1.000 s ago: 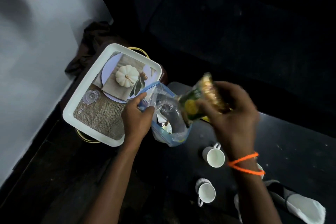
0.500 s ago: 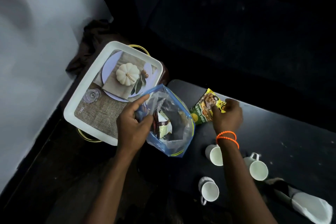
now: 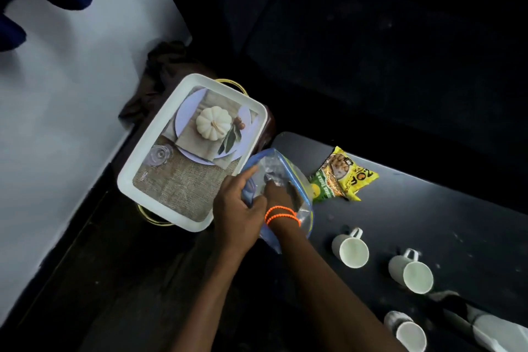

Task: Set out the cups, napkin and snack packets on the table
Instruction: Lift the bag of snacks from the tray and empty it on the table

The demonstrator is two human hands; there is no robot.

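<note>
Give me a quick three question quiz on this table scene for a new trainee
1. True or false: the right hand is inside the plastic bag.
2. How many white cups stand on the black table?
3. Which lies nearest the yellow snack packet: A the bag, B the tray, C the napkin?

Key: 1 true, while the left hand holds the bag's rim. 2 three. 3 A.

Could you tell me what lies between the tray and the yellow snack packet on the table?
The head view shows the clear zip bag there, held open by the left hand, between the tray and the yellow snack packet.
</note>
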